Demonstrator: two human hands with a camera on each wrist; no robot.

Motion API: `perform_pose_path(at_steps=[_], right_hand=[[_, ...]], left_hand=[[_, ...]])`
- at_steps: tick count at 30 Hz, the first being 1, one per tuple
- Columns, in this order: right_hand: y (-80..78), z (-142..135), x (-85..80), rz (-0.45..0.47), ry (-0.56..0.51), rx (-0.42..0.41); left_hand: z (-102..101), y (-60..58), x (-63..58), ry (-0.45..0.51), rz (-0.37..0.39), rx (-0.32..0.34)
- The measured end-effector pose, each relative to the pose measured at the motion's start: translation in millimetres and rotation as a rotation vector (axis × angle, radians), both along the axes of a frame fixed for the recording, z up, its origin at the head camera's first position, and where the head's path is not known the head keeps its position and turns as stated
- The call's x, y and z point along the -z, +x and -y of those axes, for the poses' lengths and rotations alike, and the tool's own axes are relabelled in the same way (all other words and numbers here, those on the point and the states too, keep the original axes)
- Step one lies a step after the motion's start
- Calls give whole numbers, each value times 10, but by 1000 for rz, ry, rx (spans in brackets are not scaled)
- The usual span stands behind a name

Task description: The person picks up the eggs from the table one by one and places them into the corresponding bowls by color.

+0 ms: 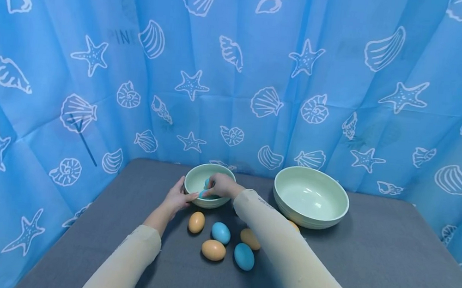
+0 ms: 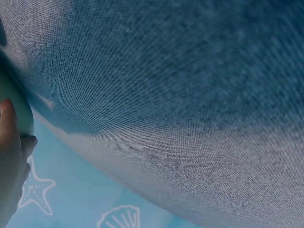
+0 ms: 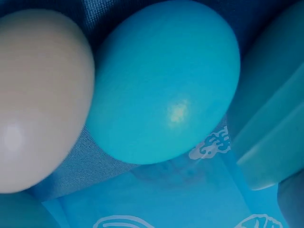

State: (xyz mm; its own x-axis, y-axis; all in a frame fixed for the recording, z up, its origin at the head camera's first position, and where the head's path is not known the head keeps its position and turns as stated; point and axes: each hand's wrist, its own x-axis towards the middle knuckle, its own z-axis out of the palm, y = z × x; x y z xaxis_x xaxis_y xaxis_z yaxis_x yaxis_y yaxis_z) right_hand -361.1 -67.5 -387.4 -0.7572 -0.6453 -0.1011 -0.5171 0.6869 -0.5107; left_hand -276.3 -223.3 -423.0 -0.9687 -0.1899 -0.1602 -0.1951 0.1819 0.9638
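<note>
Blue egg (image 1: 202,193) is down in the small green bowl (image 1: 190,182), in my right hand (image 1: 222,186), thumb and fingertips pinching it. It only shows as bits of blue around my fingers, so I can't tell which way its long axis runs, or if a second blue one is in that clump.

My left hand (image 1: 176,199) has hold of the same bowl, thumb over the near side and fingers against the left wall.

For writing, the blue shell-print curtain (image 1: 217,115) has faint letters on the upper left that look like "PINE", with the rest too washed out. There's another pale patch of lettering upper right I can't make out. My right sleeve (image 1: 288,247) has small dark print by the cuff, too tiny to read.

Other eggs are lying on the gray table (image 1: 391,257) on my side of the bowls. One orange egg (image 1: 196,223) points pretty much toward and away from me, while another orange egg (image 1: 213,250) lies nearly sideways. The nearer loose blue egg (image 1: 244,256) and the farther loose blue egg (image 1: 221,233) both slant from far left to near right. One more orange egg (image 1: 250,238) slants likewise, just left of my sleeve. Big green bowl (image 1: 311,193) sits off to the right.
</note>
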Motion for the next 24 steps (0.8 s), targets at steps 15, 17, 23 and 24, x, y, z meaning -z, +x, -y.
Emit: perform_pose_path(at_steps=[15, 17, 23, 24], right_hand=[[65, -123, -17, 160, -337, 123], [81, -146, -43, 192, -396, 141], [120, -221, -148, 230, -496, 163], [125, -236, -164, 229, -498, 166]], left_hand=[[-2, 6, 31, 0, 3, -12], [3, 0, 29, 1, 1, -9], [2, -3, 5, 7, -3, -8], [2, -3, 4, 7, -5, -8]])
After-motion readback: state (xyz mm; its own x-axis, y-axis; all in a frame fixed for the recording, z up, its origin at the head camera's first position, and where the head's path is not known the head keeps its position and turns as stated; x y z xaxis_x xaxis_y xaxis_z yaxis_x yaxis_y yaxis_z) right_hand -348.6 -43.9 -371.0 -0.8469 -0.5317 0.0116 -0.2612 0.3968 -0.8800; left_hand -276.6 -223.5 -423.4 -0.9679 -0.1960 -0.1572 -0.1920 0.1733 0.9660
